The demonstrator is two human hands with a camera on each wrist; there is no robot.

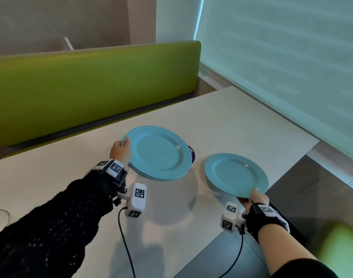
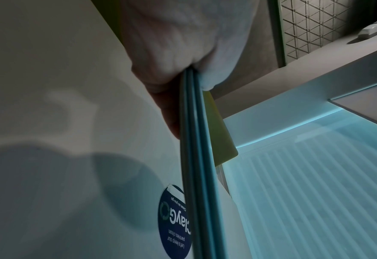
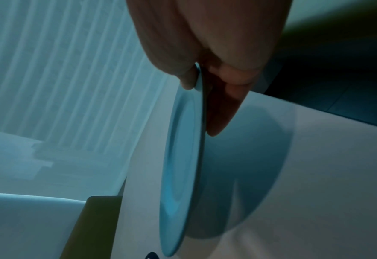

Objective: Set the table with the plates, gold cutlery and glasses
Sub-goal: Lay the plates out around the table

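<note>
My left hand (image 1: 121, 150) grips the left rim of a small stack of light blue plates (image 1: 158, 152), held above the white table (image 1: 232, 117). In the left wrist view the stacked plate edges (image 2: 196, 157) run between my thumb and fingers (image 2: 167, 108). My right hand (image 1: 256, 198) pinches the near rim of a single light blue plate (image 1: 235, 173), also lifted off the table near its right edge. The right wrist view shows that single plate (image 3: 180, 166) edge-on, thumb on top and fingers (image 3: 218, 112) beneath it. Both plates cast round shadows on the table.
A dark blue round sticker (image 1: 192, 152) lies on the table behind the stack; the sticker (image 2: 174, 222) shows in the left wrist view. A green bench back (image 1: 91, 81) stands beyond the table. A glass rim (image 1: 0, 214) shows at the far left. A window blind (image 1: 282, 57) is right.
</note>
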